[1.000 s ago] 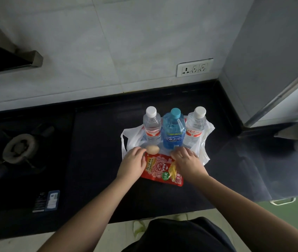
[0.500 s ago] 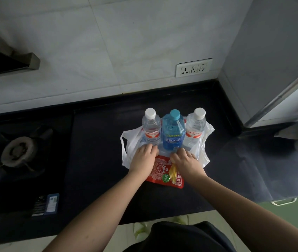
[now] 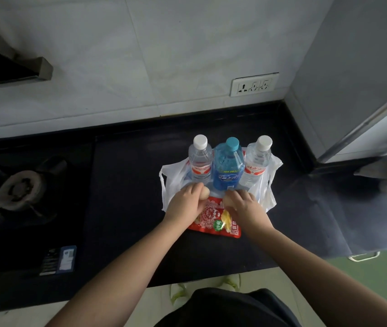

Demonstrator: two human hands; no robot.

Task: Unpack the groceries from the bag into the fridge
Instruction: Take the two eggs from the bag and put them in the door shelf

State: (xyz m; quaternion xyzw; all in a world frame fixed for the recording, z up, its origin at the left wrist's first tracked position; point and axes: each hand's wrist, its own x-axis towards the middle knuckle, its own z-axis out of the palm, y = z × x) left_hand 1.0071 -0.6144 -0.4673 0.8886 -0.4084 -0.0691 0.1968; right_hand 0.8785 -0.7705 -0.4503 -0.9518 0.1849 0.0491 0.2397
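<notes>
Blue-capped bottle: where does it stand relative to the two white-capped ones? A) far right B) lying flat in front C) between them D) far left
C: the blue-capped bottle stands upright between the left white-capped bottle and the right white-capped bottle, all on the white plastic bag.

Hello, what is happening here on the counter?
A person is unpacking groceries. The left hand holds an egg and the right hand holds another egg, both above a red snack packet. Three bottles stand upright on the flattened white plastic bag. The fridge is on the right.
</notes>
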